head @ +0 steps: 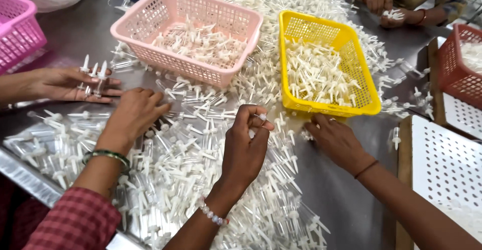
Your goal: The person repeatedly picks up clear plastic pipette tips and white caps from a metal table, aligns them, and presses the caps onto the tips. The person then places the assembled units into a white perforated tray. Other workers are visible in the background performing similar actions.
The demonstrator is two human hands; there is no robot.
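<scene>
Fingers (258,122) pinch white plastic piece (261,116); yellow basket (326,29) beyond, co-worker's hand (336,139) beside.

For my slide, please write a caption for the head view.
Left hand rests on white plastic parts; right hand pinches one beside yellow basket.

Steel table (80,34), upper left of the frame, brushed and softly reflective. White plastic pieces (191,144) heaped across it, matt stems among clear glossy tubes. Pink basket (150,16) and yellow basket (369,86), both smooth moulded plastic lattice. Lower right, a white perforated sheet (447,164), matt. Lower left, a checked cloth sleeve (75,222), woven and soft.
</scene>
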